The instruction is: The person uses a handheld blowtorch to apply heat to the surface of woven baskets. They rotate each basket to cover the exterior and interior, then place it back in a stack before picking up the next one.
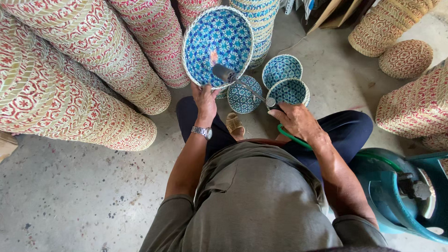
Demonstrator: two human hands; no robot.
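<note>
Nearest the camera, the person's grey-shirted torso (261, 200) fills the lower centre, seated above a bare concrete floor (70, 196), with a teal gas cylinder (396, 186) at near right. The left hand (205, 100), a wristwatch (202, 132) on its wrist, has its grip closed on the lower rim of a blue-and-white woven basket (218, 44), tilted so the open mouth faces the camera, far centre. The right hand (296, 121) is clenched round the handle of a gas torch (242, 84), whose nozzle points into the basket, where a small flame (213, 57) shows. A green hose (291, 136) runs from under this hand. The basket appears light and fairly stiff, though springy at the wall and liable to scorch; the bound rim seems the firmest place to hold. Three smaller blue baskets (282, 70) stand on the floor beyond the knees; red-patterned basket stacks (93, 60) lie at far left.
</note>
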